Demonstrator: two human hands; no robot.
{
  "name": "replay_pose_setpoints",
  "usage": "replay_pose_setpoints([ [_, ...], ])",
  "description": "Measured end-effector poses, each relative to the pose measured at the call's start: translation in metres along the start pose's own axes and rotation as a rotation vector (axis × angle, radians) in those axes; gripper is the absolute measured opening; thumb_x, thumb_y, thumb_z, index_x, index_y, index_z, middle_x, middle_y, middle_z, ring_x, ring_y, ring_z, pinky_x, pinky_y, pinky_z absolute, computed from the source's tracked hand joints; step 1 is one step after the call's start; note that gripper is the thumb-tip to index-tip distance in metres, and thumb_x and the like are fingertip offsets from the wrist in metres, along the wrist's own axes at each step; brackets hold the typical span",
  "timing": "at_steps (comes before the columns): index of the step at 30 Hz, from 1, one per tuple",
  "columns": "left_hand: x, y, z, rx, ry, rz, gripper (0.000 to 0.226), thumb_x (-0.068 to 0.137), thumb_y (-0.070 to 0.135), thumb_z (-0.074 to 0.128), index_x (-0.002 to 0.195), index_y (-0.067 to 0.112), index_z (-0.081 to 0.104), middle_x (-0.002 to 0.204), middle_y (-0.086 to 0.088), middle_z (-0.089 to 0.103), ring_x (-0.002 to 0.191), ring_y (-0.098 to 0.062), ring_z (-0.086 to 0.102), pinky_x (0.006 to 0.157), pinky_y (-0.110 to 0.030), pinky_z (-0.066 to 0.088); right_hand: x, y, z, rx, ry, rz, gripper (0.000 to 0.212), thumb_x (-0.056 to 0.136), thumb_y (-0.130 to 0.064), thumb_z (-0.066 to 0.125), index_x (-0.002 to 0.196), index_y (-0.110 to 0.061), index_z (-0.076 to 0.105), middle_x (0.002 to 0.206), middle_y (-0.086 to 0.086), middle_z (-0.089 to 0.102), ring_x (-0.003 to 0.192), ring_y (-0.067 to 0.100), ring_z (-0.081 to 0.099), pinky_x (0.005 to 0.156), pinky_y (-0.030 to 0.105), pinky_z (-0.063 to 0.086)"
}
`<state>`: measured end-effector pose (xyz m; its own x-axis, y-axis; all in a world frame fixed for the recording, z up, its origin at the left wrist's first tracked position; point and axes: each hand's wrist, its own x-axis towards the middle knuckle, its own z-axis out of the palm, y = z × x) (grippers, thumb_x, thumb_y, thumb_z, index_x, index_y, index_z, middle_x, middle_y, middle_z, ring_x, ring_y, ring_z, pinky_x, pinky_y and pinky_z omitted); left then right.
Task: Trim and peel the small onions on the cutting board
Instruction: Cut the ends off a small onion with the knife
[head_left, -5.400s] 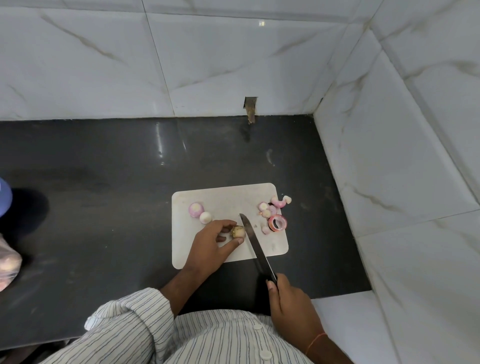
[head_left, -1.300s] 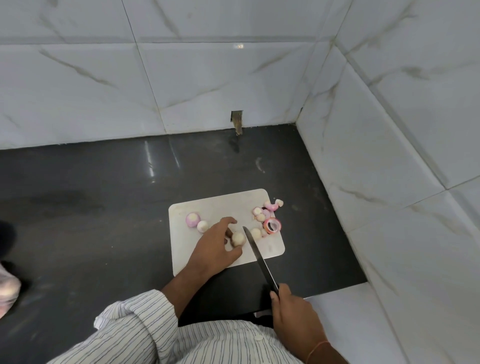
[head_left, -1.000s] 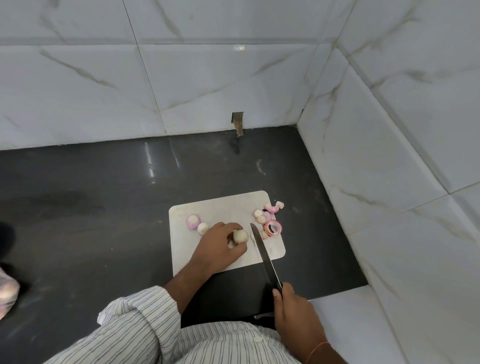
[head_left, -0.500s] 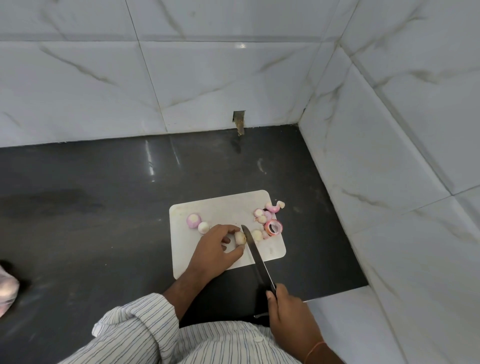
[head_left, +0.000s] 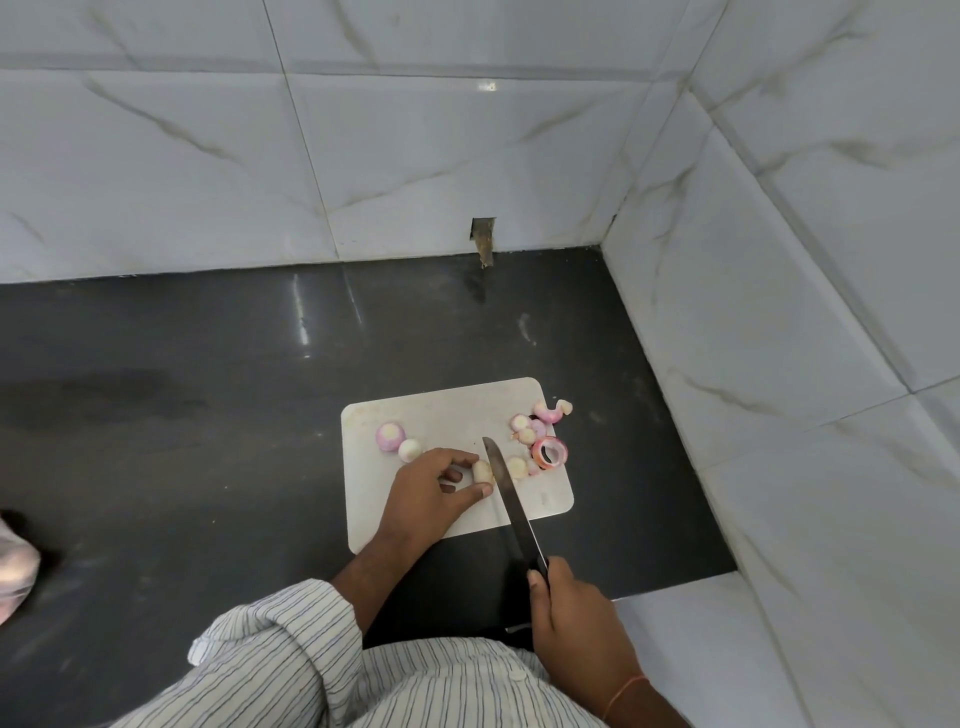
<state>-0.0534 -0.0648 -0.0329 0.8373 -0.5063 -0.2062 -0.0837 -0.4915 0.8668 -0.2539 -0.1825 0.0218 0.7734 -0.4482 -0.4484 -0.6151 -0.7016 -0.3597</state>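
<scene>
We pinch a small pale onion (head_left: 481, 470) with our left hand (head_left: 428, 499) near the middle of the white cutting board (head_left: 447, 410) on the dark worktop (head_left: 208, 415). Our right hand (head_left: 576, 618) grips the knife (head_left: 506, 499), blade against the onion's right side.

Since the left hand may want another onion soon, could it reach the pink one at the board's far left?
Probably yes: the pink onion lies uncovered just beyond the left hand, though its fingers must first release the small onion.

White cutting board (head_left: 447, 410); dark countertop (head_left: 208, 364) — striped shirt (head_left: 291, 670)
</scene>
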Motion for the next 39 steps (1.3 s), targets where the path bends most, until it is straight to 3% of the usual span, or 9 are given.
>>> replay_pose_setpoints([
  [13,0.006,-0.011,-0.002,-0.047,-0.025,0.027,0.037,0.078,0.032,0.096,0.112,0.027,0.081,0.104,0.019,0.074,0.095,0.000,0.067,0.080,-0.014,0.057,0.009,-0.014,-0.011,-0.054,-0.035,-0.019,0.031,0.112,-0.046,0.028,0.119,-0.026,0.050,0.094,-0.009,0.067,0.082,0.012,0.068,0.078,0.026,0.060],
  [19,0.003,-0.013,-0.002,-0.050,-0.024,0.057,0.035,0.079,0.028,0.095,0.111,0.026,0.081,0.108,0.017,0.074,0.095,-0.003,0.068,0.083,-0.018,0.060,0.031,-0.032,-0.015,-0.088,-0.001,-0.041,0.032,0.112,-0.044,0.028,0.114,-0.021,0.050,0.083,-0.007,0.058,0.072,0.012,0.059,0.063,0.028,0.048],
  [23,0.005,-0.011,-0.002,-0.027,-0.013,0.074,0.034,0.080,0.030,0.095,0.111,0.026,0.081,0.104,0.017,0.074,0.093,-0.003,0.068,0.081,-0.016,0.057,0.041,-0.038,-0.015,-0.087,-0.016,-0.032,0.031,0.112,-0.044,0.027,0.113,-0.021,0.048,0.084,-0.006,0.059,0.075,0.015,0.063,0.067,0.033,0.051],
  [30,0.001,-0.014,-0.002,-0.033,-0.025,0.096,0.034,0.081,0.028,0.094,0.112,0.026,0.079,0.108,0.018,0.073,0.097,-0.006,0.068,0.086,-0.027,0.062,0.015,-0.022,-0.011,-0.090,-0.044,-0.037,0.025,0.112,-0.045,0.026,0.108,-0.027,0.043,0.083,-0.009,0.060,0.067,0.009,0.058,0.064,0.027,0.050],
  [34,0.000,-0.016,-0.001,-0.033,-0.007,0.097,0.033,0.082,0.028,0.093,0.112,0.027,0.078,0.109,0.018,0.072,0.096,-0.007,0.069,0.087,-0.030,0.063,0.024,-0.025,-0.010,-0.107,-0.033,-0.022,0.029,0.112,-0.045,0.027,0.111,-0.023,0.047,0.084,-0.006,0.063,0.074,0.015,0.066,0.069,0.035,0.056],
  [39,0.000,-0.015,0.000,-0.020,-0.013,0.123,0.033,0.083,0.028,0.092,0.112,0.027,0.077,0.110,0.018,0.071,0.098,-0.008,0.069,0.087,-0.029,0.063,0.034,-0.031,-0.006,-0.097,-0.018,-0.024,0.029,0.112,-0.044,0.027,0.111,-0.022,0.046,0.085,-0.006,0.059,0.072,0.015,0.058,0.065,0.032,0.046],
])
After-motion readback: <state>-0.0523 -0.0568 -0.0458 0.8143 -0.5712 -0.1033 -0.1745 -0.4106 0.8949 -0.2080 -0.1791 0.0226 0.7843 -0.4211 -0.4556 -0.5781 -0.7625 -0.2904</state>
